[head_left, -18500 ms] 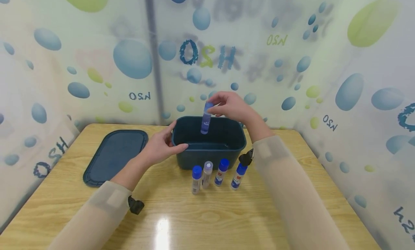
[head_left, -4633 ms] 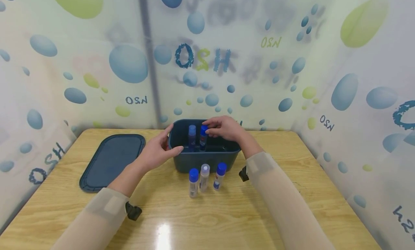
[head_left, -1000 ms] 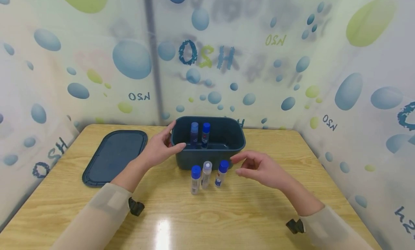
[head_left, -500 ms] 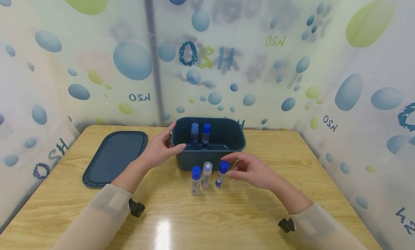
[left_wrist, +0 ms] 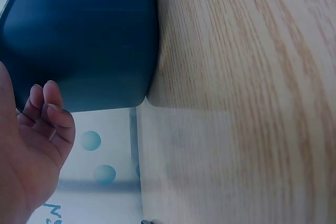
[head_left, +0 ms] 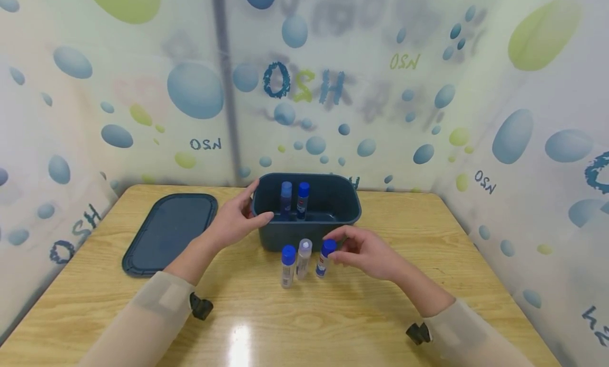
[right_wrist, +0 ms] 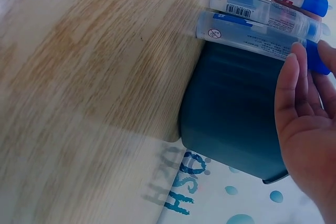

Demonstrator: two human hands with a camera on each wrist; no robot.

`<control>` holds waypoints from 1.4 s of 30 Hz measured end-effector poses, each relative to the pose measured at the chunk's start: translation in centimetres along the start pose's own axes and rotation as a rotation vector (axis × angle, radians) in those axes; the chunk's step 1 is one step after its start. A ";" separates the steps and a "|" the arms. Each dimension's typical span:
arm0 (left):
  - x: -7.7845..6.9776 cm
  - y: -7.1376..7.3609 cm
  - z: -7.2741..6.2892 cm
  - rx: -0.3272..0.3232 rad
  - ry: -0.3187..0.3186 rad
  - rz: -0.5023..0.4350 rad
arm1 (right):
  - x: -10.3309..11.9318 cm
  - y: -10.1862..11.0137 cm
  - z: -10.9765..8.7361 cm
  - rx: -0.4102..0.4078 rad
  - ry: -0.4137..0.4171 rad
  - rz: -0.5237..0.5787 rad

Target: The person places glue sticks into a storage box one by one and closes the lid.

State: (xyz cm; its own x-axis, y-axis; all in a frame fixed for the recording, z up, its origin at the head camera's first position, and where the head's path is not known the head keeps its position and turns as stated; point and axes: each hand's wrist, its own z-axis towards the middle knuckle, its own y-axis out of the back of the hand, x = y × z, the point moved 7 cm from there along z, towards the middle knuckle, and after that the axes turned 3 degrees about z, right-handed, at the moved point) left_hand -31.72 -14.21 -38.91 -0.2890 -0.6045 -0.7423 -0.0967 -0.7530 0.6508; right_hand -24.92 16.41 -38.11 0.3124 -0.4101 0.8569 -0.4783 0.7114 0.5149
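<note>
As right grip (head_left: 363,250) pinches tube (head_left: 322,265), bin (head_left: 285,237) behind

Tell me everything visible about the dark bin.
The bin is an open-topped, dark teal box with rounded corners and a rim, apparently plastic. It stands upright on the wooden table, its length running left to right. Two tubes stand inside, one near its middle, one further left. The left hand holds its left end, thumb over the near rim.
</note>
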 end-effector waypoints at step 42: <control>0.1 0.0 0.0 0.000 -0.004 0.003 | 6.3 2.6 -4.1 -0.105 0.287 -0.089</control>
State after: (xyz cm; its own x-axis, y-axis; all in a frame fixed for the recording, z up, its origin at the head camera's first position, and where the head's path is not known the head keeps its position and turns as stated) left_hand -31.78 -14.26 -39.00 -0.2928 -0.6057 -0.7399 -0.0957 -0.7513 0.6529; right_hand -20.85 18.03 -31.48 0.5753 -0.3067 0.7583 -0.3558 0.7409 0.5696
